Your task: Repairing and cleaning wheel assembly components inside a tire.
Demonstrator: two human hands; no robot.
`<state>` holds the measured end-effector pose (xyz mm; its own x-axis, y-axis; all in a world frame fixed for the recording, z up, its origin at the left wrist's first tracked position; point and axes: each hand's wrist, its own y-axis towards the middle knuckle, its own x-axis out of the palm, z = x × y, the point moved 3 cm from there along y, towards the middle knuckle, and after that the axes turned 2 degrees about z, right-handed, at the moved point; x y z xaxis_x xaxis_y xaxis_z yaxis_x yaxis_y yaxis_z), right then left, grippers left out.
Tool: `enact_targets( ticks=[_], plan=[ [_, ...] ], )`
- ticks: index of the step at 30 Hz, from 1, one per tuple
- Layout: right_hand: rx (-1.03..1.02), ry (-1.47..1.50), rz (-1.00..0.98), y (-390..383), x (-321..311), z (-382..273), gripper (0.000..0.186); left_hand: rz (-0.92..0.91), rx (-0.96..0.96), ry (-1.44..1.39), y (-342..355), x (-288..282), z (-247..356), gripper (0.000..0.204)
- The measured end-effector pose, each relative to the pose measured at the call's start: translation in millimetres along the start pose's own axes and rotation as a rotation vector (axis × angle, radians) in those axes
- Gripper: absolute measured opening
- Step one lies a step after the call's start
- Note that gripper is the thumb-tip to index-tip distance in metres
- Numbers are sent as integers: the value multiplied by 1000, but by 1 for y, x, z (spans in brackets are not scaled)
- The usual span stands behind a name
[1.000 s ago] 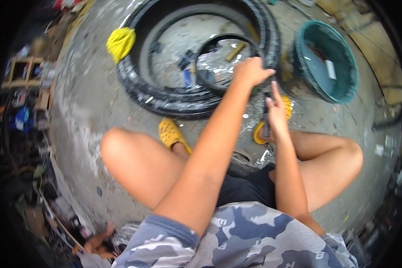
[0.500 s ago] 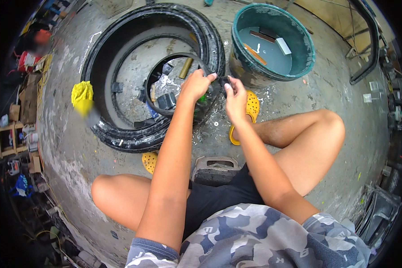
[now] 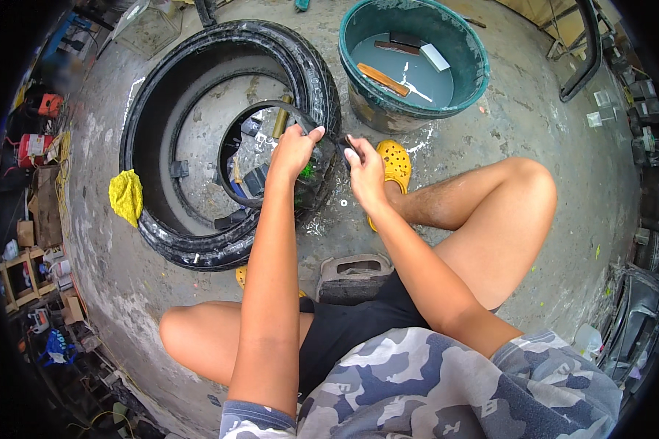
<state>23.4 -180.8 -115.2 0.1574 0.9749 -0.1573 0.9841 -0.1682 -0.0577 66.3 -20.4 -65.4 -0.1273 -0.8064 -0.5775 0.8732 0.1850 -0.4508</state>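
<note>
My left hand (image 3: 293,152) is closed on the black rim of a round tub (image 3: 231,132), its thumb pointing toward my other hand. The tub stands in the right part of a big black tire (image 3: 143,110) lying flat on the floor. Inside it are a brass-coloured tube (image 3: 280,121), a dark block (image 3: 257,180) and crumpled clear plastic. Just right of the tub, my right hand (image 3: 366,172) pinches a small dark piece (image 3: 345,146) between thumb and fingers. What kind of piece it is, I cannot make out.
A green bucket (image 3: 476,88) of cloudy water stands beyond my right hand, with several blocks and an orange-brown strip in it. A yellow cloth (image 3: 127,197) hangs over the tire's left side. Between my legs sits a grey case with a handle (image 3: 355,267). Clutter lines the left wall.
The view has shifted, so the bucket and tub appear further left. Both hands keep their grips beside the tub, with the dark piece still in my right fingers.
</note>
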Motion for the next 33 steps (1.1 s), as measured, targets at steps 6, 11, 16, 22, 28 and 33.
enact_targets(
  ticks=[6, 11, 16, 22, 28, 33],
  plan=[
    [35, 63, 111, -8, 9, -13, 21, 35, 0, 21, -2, -3, -5, 50],
    [-31, 34, 242, -2, 20, -24, 21, 34, 70, -21, -2, -3, -7, 46],
    [-17, -79, 225, -25, 14, -34, 22, 39, 71, -42, -9, -10, 2, 46],
    [97, 207, 81, 28, 8, -18, 25, 17, 59, 18, -10, -6, 7, 48],
    [128, -36, -266, -10, -14, -41, 53, 99, 134, -36, -11, -10, 5, 41],
    [191, -290, -357, -20, -15, -39, 49, -10, 92, -31, -5, -5, 5, 45]
  ],
)
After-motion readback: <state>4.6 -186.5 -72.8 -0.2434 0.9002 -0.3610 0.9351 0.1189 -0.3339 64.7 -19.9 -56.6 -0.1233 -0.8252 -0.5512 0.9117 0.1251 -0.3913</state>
